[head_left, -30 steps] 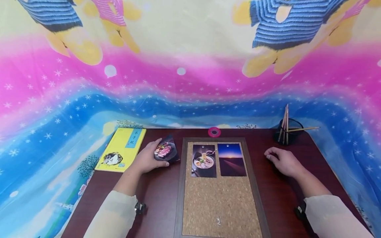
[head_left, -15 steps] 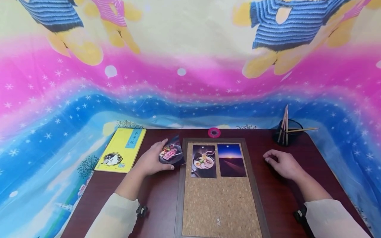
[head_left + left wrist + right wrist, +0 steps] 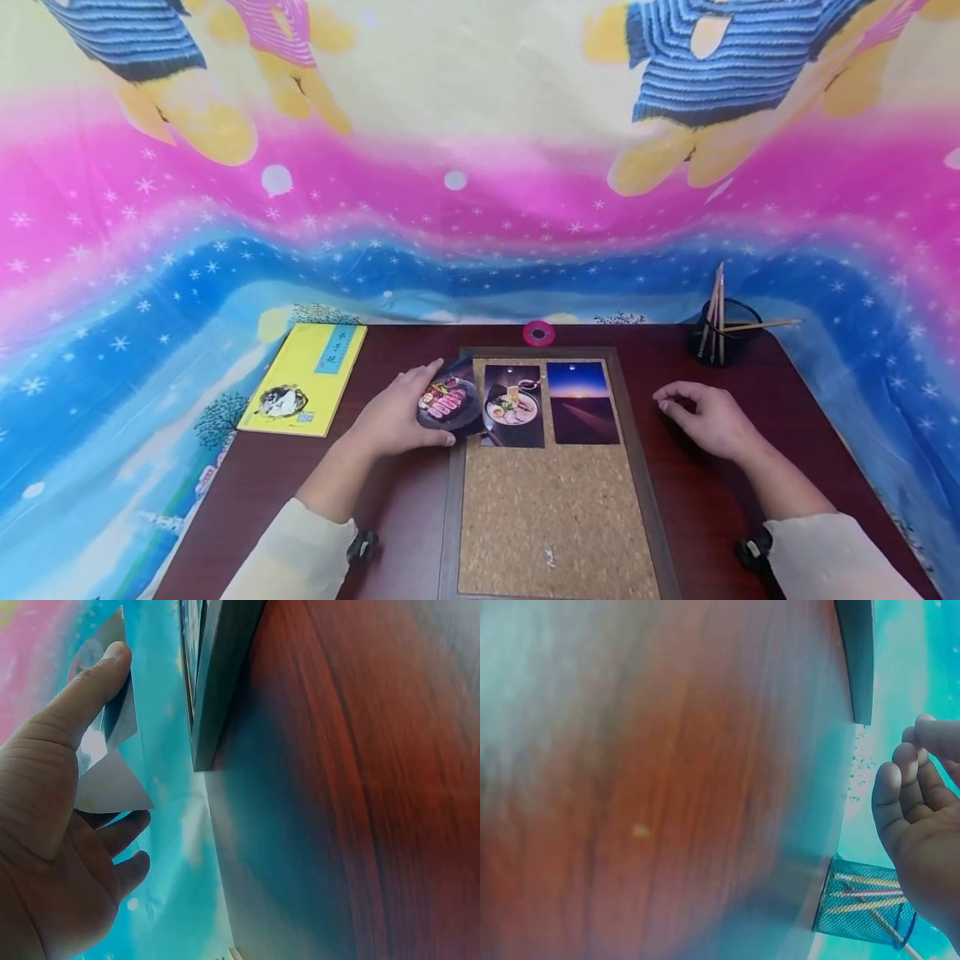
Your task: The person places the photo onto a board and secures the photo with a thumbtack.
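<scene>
My left hand (image 3: 386,417) pinches a photo of sliced meat on a dark plate (image 3: 448,400) between thumb and fingers, over the left edge of the cork board (image 3: 555,500). In the left wrist view the photo (image 3: 112,787) is bent, its pale back partly showing, with the thumb (image 3: 105,671) on one side. On the board's upper part a ramen photo (image 3: 517,408) and a sunset photo (image 3: 585,408) hang side by side, each with a small pin at its top. Right of the board, my right hand (image 3: 708,417) holds nothing, its fingers loosely curled.
A yellow book (image 3: 303,379) lies at the back left. Behind the board sits a pink round item (image 3: 538,333) with a grey centre. A black mesh cup of pencils (image 3: 716,337) stands at the back right. Something small and whitish (image 3: 550,557) lies low on the cork.
My left hand has carried the meat photo to the right, from the bare table to the board's left edge. The right hand has shifted slightly left.
</scene>
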### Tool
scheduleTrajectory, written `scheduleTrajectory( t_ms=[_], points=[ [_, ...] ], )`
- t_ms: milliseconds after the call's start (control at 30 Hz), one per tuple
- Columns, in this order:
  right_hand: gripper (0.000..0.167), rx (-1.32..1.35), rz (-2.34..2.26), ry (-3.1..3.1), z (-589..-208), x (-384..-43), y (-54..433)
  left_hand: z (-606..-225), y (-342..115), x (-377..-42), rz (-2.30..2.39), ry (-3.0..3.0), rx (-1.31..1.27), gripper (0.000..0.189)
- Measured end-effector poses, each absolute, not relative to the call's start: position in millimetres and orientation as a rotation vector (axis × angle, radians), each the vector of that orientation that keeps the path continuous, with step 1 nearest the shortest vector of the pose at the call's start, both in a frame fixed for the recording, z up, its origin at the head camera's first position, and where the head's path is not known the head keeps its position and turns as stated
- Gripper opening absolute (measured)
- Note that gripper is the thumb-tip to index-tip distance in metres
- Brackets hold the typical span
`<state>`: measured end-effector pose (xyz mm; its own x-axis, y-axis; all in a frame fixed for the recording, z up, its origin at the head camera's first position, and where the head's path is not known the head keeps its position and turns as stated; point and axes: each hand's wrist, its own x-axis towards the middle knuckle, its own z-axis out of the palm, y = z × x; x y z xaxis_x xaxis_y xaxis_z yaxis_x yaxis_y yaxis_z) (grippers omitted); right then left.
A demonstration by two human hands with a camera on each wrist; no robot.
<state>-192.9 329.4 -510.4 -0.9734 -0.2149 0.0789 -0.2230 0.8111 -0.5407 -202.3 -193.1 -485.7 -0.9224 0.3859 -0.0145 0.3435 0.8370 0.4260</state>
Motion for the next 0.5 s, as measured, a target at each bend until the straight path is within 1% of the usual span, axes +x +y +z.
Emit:
scheduleTrajectory(
  t_ms=[200, 500],
  points=[
    [0.019, 0.344, 0.92, -2.989, -509, -187, 322, -482, -180, -190, 0.591, 2.907, 0.575, 0.122],
    [0.018, 0.37, 0.973, -2.957, -510, -176, 307, -483, -166, -178, 0.531, 2.911, 0.682, 0.118]
  ],
)
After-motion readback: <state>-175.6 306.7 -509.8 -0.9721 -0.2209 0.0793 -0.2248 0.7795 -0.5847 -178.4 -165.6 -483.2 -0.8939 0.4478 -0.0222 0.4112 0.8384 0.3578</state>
